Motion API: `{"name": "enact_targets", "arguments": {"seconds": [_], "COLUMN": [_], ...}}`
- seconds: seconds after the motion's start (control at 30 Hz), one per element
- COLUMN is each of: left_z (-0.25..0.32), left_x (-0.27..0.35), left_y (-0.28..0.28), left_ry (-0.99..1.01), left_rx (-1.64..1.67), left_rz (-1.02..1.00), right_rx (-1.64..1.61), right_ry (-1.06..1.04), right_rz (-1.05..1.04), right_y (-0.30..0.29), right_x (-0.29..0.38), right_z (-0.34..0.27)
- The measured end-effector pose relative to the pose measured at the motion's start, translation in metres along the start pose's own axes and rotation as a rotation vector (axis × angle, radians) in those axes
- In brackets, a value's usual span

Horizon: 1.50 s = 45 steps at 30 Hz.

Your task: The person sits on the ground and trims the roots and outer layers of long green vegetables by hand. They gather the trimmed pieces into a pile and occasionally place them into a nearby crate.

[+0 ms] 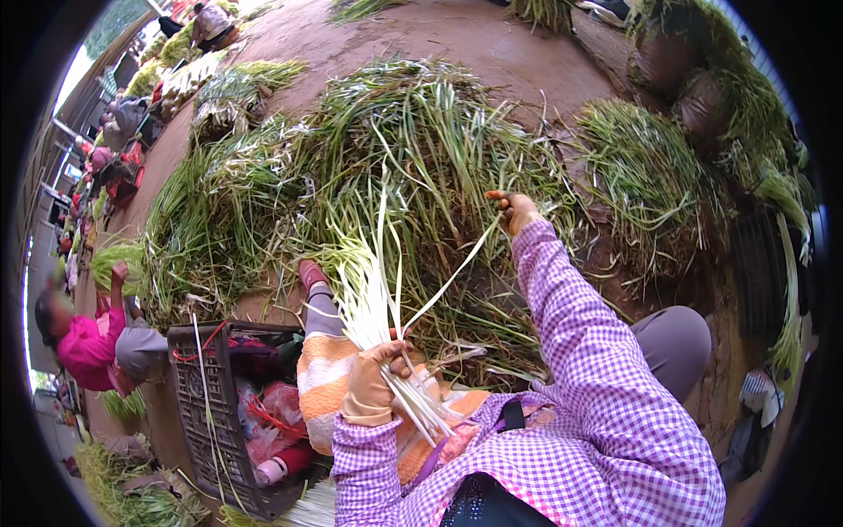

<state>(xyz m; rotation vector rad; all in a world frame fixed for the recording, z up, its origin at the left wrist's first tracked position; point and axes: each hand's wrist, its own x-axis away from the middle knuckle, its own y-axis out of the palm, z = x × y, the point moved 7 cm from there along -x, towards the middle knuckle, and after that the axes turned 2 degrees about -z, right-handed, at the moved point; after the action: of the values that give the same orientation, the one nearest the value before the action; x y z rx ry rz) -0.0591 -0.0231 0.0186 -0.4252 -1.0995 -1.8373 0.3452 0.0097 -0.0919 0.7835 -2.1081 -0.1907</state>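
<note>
My left hand (pixel 379 382), in a tan glove with bare fingertips, is closed around a bunch of long white stalks (pixel 364 300). Their pale yellow-green leaves fan away from me, and the trimmed-looking white ends point back at my lap. A single pale strand (pixel 454 277) runs taut from the bunch up to my right hand (pixel 517 211), which pinches its far end. Orange covers or stains show on some right fingers. Beyond both hands lies a big heap of green leafy stalks (pixel 408 151) with brown, soil-dark lower parts. An orange-and-white striped towel (pixel 323 375) covers my lap.
At my left stands a dark plastic crate (pixel 201 402) holding plastic bags and a pink-capped bottle (pixel 271 470). A person in pink (pixel 89 342) sits beyond it. Another green heap (pixel 639 178) lies right, near stacked bundles (pixel 757 132) and a black crate (pixel 757 277).
</note>
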Motion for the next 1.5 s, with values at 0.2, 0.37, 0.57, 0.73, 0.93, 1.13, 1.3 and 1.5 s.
{"name": "enact_targets", "arguments": {"seconds": [0.2,0.37,0.57,0.73,0.93,1.13,1.3,1.5], "left_z": [-0.003,-0.018,-0.018,-0.018,0.004,0.063,0.051,0.019], "left_x": [-0.003,-0.011,0.001,0.014,0.013,-0.016,-0.035,-0.039], "left_y": [0.018,0.024,0.005,-0.007,0.016,0.049,0.048,0.040], "left_ry": [0.021,0.025,0.016,0.013,0.134,0.172,0.090,0.164], "left_rx": [-0.219,-0.264,-0.232,-0.134,-0.207,-0.266,-0.311,-0.597], "left_rz": [0.001,0.038,0.058,0.062,-0.048,-0.047,-0.008,0.035], "right_rx": [1.189,0.508,-0.485,-0.277,0.670,0.782,0.765,0.971], "right_ry": [0.003,0.119,0.111,-0.076,-0.130,-0.042,0.190,0.301], "right_rz": [0.047,-0.463,-0.563,-0.251,-0.249,-0.773,-0.941,-0.801], "right_y": [0.010,0.068,0.095,0.027,0.023,0.071,0.084,0.037], "right_x": [0.034,0.075,0.074,0.067,0.124,0.208,0.223,0.225], "right_z": [-0.003,0.073,0.042,-0.056,-0.042,0.054,0.129,0.174]}}
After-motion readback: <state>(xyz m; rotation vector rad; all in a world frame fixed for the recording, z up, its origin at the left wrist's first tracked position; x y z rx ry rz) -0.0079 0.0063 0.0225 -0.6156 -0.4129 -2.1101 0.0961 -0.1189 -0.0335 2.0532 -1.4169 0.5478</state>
